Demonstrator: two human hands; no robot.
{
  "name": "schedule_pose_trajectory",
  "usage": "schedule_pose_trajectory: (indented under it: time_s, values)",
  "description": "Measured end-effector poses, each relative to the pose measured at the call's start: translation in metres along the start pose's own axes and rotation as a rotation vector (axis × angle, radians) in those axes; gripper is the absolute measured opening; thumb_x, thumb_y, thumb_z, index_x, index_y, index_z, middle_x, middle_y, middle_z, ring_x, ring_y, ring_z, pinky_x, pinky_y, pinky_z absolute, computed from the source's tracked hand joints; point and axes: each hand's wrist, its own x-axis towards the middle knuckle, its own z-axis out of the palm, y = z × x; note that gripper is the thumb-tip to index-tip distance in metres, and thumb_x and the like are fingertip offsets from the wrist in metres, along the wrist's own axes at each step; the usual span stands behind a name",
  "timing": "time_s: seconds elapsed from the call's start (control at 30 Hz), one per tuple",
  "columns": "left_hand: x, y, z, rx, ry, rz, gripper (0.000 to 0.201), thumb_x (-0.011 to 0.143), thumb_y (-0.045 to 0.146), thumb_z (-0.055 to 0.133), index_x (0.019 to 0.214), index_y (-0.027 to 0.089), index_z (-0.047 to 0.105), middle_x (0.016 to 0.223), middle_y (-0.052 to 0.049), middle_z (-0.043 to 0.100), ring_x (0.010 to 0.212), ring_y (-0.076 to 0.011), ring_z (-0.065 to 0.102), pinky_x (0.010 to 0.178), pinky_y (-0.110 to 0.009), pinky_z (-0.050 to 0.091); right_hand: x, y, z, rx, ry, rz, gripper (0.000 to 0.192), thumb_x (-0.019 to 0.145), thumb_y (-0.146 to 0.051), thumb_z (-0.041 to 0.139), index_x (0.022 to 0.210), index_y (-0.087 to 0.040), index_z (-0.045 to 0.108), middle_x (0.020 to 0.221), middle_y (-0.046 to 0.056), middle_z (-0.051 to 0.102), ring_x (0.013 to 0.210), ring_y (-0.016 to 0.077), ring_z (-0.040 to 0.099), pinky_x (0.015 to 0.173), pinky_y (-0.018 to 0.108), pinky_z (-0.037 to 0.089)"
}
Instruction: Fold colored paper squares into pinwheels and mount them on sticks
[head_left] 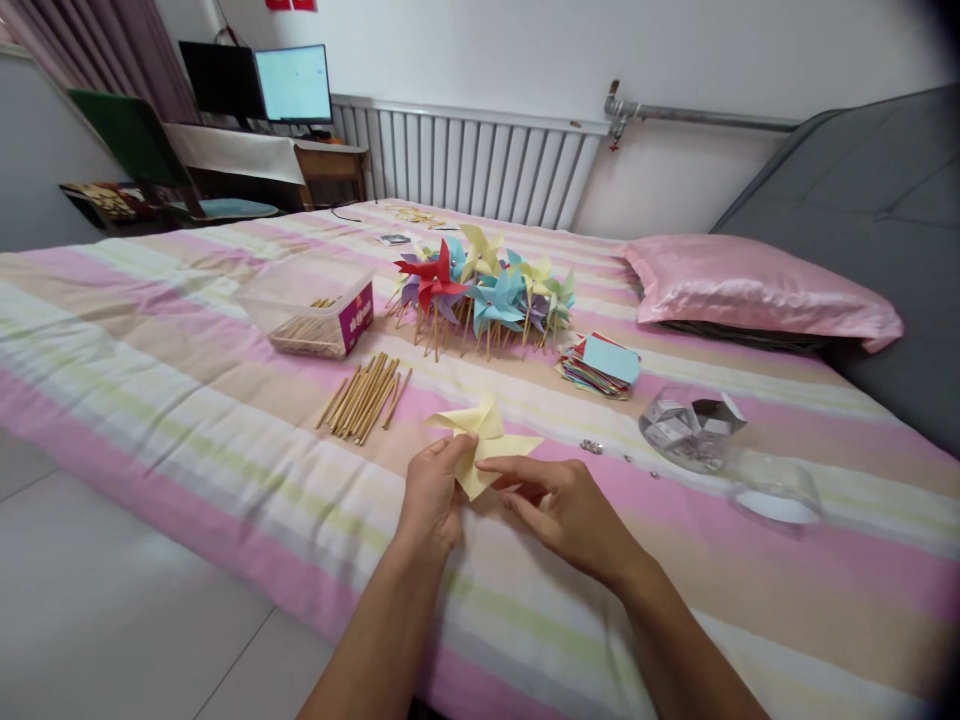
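Yellow pinwheel: it lies low over the striped bedspread, just ahead of both your hands and held between them, its folded blades fanning up and to the right.
Left hand: you pinch the pinwheel's lower left edge, thumb on top; this hand carries the paper.
Right hand: it sits just right of the pinwheel, fingers half curled, fingertips touching the lower right blade; no firm grip shows.
Long axis: the widest span runs from lower left near your left thumb to the tip at upper right.
Sticks: a loose bundle lies on the bed up and left of the pinwheel, nearer your left hand, well apart from it.
Finished pinwheels: they stand clustered farther back, with a paper stack to their right.
Hard to make out: the pinwheel's centre and underside, any pin in it, and the small metal bits to the right.
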Motion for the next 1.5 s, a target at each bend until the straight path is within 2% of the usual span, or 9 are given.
schedule_pose_trajectory:
  time_s: [0.07, 0.2, 0.33, 0.47, 0.7, 0.93, 1.07, 1.3, 1.5]
  values:
    - [0.001, -0.001, 0.0, 0.001, -0.016, -0.009, 0.012, 0.055, 0.016, 0.07, 0.063, 0.011, 0.062, 0.055, -0.002, 0.065, 0.048, -0.0122, 0.058, 0.047, -0.021, 0.044, 0.003, 0.007, 0.006, -0.017, 0.057, -0.02, 0.035, 0.078, -0.015, 0.056, 0.104, -0.034, 0.069, 0.091, -0.001, 0.074, 0.072, 0.0185, 0.067, 0.067, 0.03, 0.049]
    - [0.002, -0.003, -0.002, -0.009, -0.032, -0.02, 0.015, 0.055, 0.018, 0.072, 0.064, 0.011, 0.062, 0.056, -0.001, 0.065, 0.049, -0.0115, 0.057, 0.047, -0.021, 0.043, 0.007, 0.014, 0.014, -0.044, 0.151, -0.036, 0.022, 0.077, -0.018, 0.061, 0.091, -0.029, 0.074, 0.079, 0.001, 0.075, 0.063, 0.0186, 0.066, 0.061, 0.03, 0.048]
    - [0.0, -0.003, -0.002, -0.019, -0.061, 0.002, 0.018, 0.054, 0.018, 0.074, 0.061, 0.012, 0.059, 0.052, 0.001, 0.062, 0.046, -0.0096, 0.054, 0.047, -0.02, 0.041, 0.008, 0.013, 0.018, 0.127, 0.243, -0.003, 0.012, 0.078, -0.028, 0.064, 0.085, -0.026, 0.074, 0.08, 0.003, 0.074, 0.069, 0.0197, 0.067, 0.063, 0.031, 0.051]
    - [-0.004, -0.003, 0.0, 0.015, -0.052, 0.036, 0.018, 0.054, 0.02, 0.075, 0.058, 0.012, 0.059, 0.049, 0.002, 0.059, 0.045, -0.0086, 0.052, 0.047, -0.019, 0.039, 0.01, 0.012, 0.02, 0.34, 0.329, 0.117, 0.016, 0.076, -0.038, 0.066, 0.081, -0.024, 0.074, 0.082, 0.004, 0.073, 0.067, 0.0195, 0.067, 0.061, 0.031, 0.052]
    - [-0.005, -0.007, 0.005, 0.106, 0.008, 0.077, 0.016, 0.052, 0.022, 0.072, 0.058, 0.012, 0.062, 0.051, 0.0, 0.061, 0.045, -0.0081, 0.051, 0.048, -0.02, 0.038, 0.014, 0.016, 0.02, 0.386, 0.304, 0.195, 0.024, 0.078, -0.045, 0.062, 0.077, -0.025, 0.074, 0.076, 0.004, 0.07, 0.065, 0.0178, 0.064, 0.055, 0.028, 0.05]
    - [-0.008, -0.009, 0.007, 0.115, 0.005, 0.077, 0.016, 0.049, 0.022, 0.073, 0.057, 0.013, 0.062, 0.047, 0.002, 0.058, 0.042, -0.0067, 0.047, 0.042, -0.018, 0.032, 0.013, 0.017, 0.02, 0.332, 0.381, 0.194, 0.024, 0.077, -0.042, 0.063, 0.068, -0.023, 0.073, 0.098, 0.009, 0.069, 0.096, 0.0269, 0.063, 0.061, 0.031, 0.051]
    - [-0.008, -0.011, 0.007, 0.117, -0.015, 0.065, 0.02, 0.05, 0.025, 0.076, 0.059, 0.012, 0.063, 0.049, 0.001, 0.059, 0.043, -0.0076, 0.048, 0.042, -0.018, 0.032, 0.012, 0.014, 0.019, 0.245, 0.431, 0.178, 0.02, 0.077, -0.038, 0.063, 0.064, -0.024, 0.071, 0.09, 0.01, 0.07, 0.117, 0.0294, 0.052, 0.066, 0.031, 0.051]
    - [-0.008, -0.011, 0.009, 0.14, 0.009, 0.078, 0.021, 0.048, 0.026, 0.077, 0.056, 0.013, 0.062, 0.044, 0.004, 0.052, 0.039, -0.0062, 0.043, 0.041, -0.019, 0.031, 0.013, 0.015, 0.019, 0.2, 0.501, 0.16, 0.015, 0.073, -0.033, 0.067, 0.061, -0.023, 0.066, 0.088, 0.012, 0.071, 0.119, 0.0308, 0.05, 0.057, 0.029, 0.049]
    - [-0.005, -0.013, 0.005, 0.24, 0.0, 0.175, 0.02, 0.053, 0.027, 0.076, 0.055, 0.012, 0.063, 0.051, 0.002, 0.057, 0.046, -0.0073, 0.046, 0.047, -0.019, 0.034, 0.012, 0.014, 0.017, 0.206, 0.501, 0.218, 0.015, 0.072, -0.037, 0.069, 0.063, -0.026, 0.072, 0.081, 0.009, 0.072, 0.118, 0.0311, 0.051, 0.063, 0.033, 0.051]
